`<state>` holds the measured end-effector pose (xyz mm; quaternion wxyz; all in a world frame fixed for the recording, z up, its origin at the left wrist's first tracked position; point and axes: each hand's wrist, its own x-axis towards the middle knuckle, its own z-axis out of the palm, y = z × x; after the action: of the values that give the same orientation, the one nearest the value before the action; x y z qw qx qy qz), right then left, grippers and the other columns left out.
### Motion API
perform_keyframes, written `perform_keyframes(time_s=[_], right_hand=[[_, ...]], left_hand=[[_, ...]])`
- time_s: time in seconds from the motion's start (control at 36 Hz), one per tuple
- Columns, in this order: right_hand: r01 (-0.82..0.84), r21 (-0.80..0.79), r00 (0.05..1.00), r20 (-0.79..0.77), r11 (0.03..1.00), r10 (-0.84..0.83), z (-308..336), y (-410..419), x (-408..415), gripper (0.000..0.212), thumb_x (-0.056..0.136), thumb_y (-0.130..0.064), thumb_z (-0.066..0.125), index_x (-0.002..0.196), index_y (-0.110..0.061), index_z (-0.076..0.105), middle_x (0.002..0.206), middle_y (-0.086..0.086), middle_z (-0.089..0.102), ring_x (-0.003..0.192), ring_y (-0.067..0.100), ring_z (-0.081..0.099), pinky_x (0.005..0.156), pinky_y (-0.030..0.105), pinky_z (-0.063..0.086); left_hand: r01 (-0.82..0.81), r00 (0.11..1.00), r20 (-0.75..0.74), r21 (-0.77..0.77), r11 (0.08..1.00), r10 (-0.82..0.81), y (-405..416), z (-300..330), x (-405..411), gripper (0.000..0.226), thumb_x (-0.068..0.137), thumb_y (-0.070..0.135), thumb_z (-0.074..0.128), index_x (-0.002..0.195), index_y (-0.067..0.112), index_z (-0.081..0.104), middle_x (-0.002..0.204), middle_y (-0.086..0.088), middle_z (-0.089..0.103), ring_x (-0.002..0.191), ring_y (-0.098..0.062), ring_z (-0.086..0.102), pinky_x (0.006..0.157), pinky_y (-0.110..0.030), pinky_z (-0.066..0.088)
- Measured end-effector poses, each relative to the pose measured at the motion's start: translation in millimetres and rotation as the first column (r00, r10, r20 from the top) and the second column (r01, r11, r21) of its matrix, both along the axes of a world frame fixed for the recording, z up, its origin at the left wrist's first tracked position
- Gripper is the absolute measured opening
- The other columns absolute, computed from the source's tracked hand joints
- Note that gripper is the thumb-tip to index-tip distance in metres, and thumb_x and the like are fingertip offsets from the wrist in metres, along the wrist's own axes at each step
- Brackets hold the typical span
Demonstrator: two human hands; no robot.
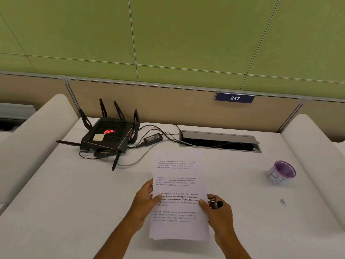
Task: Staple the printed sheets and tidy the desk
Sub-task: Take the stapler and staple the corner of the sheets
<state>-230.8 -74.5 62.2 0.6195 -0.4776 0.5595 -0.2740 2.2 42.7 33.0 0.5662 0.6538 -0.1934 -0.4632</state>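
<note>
Head view: left hand and right hand grip the sheets near the counter's front edge; right also holds the stapler. No staple visible; tidying left.

Sheets mid-desk — router behind-left, cup right.

Both hands grip sheets — stapler in right.

white sheets with black print lie on a white desk, near a black router glowing red, a purple-lined cup, a navy sign and a green wall.
</note>
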Motion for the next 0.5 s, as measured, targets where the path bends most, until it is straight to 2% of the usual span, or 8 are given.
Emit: perform_keyframes(time_s=[0.06,0.11,0.17,0.28,0.39,0.5], right_hand=[[0.009,0.010,1.000,-0.022,1.000,-0.009,-14,-12,10,0.020,0.088,-0.008,0.084,0.100,-0.023,0.079,0.090,-0.001,0.084,0.077,0.019,0.081,0.063,0.033,0.064],[0.037,0.032,0.999,-0.034,0.999,-0.036,-29,-25,22,0.020,0.088,-0.008,0.084,0.099,-0.024,0.078,0.093,0.002,0.083,0.084,0.025,0.080,0.067,0.038,0.064],[0.055,0.049,0.998,-0.045,0.997,-0.053,-42,-37,34,0.019,0.088,-0.011,0.084,0.098,-0.025,0.076,0.097,0.003,0.082,0.089,0.027,0.078,0.067,0.038,0.061],[0.061,0.043,0.996,-0.061,0.997,-0.058,-64,-63,58,0.019,0.088,-0.011,0.084,0.094,-0.026,0.075,0.097,0.004,0.081,0.089,0.026,0.078,0.070,0.040,0.063],[0.024,0.025,0.993,-0.120,0.999,-0.021,-80,-86,78,0.018,0.088,-0.012,0.084,0.095,-0.024,0.074,0.100,0.004,0.080,0.092,0.027,0.076,0.087,0.051,0.065],[-0.004,-0.010,0.981,-0.192,1.000,0.002,-92,-104,92,0.021,0.086,-0.014,0.086,0.101,-0.020,0.073,0.100,0.002,0.077,0.091,0.021,0.074,0.088,0.041,0.064]], left_hand=[[0.016,0.999,0.031,0.052,0.999,-0.017,-10,-11,8,0.064,0.094,0.011,0.080,0.147,0.033,0.052,0.136,0.006,0.073,0.117,-0.024,0.075,0.096,-0.052,0.065],[0.036,0.996,0.077,0.091,0.995,-0.043,-21,-18,16,0.066,0.095,0.011,0.078,0.151,0.033,0.049,0.134,0.006,0.071,0.114,-0.022,0.075,0.088,-0.042,0.068],[0.047,0.991,0.118,0.116,0.992,-0.061,-34,-24,25,0.067,0.097,0.012,0.077,0.153,0.033,0.048,0.131,0.009,0.070,0.111,-0.019,0.074,0.076,-0.029,0.067],[0.022,0.982,0.183,0.154,0.988,-0.051,-60,-37,45,0.066,0.097,0.009,0.075,0.153,0.030,0.049,0.123,0.013,0.068,0.106,-0.014,0.072,0.064,-0.018,0.062],[0.014,0.962,0.265,0.195,0.981,-0.067,-81,-47,61,0.067,0.099,0.011,0.074,0.156,0.028,0.044,0.128,0.005,0.066,0.106,-0.015,0.070,0.069,-0.020,0.061],[0.000,0.930,0.358,0.228,0.974,-0.084,-93,-59,74,0.065,0.101,0.013,0.071,0.157,0.027,0.042,0.143,-0.004,0.063,0.113,-0.021,0.066,0.077,-0.024,0.058]])
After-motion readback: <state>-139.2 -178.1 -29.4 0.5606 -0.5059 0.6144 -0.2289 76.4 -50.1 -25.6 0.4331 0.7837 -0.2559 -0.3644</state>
